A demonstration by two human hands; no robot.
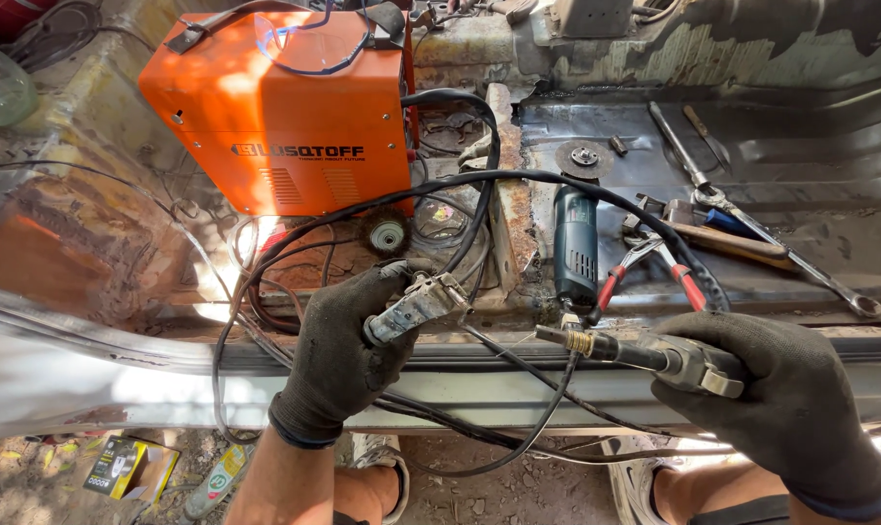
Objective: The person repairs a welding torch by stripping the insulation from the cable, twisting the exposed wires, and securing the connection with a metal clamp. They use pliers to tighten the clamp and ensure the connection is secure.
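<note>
Two gloved hands' fingers grip clamp [416,306] and welding torch [644,355] above the sill edge [479,384].

A metal clamp [419,303] is gripped in the gloved left hand [348,345]; a welding torch [644,356] is held in the gloved right hand [785,399], below an orange welder [285,107].

Metal ground clamp [416,306] and welding torch [635,352], both gripped above the sill.
</note>
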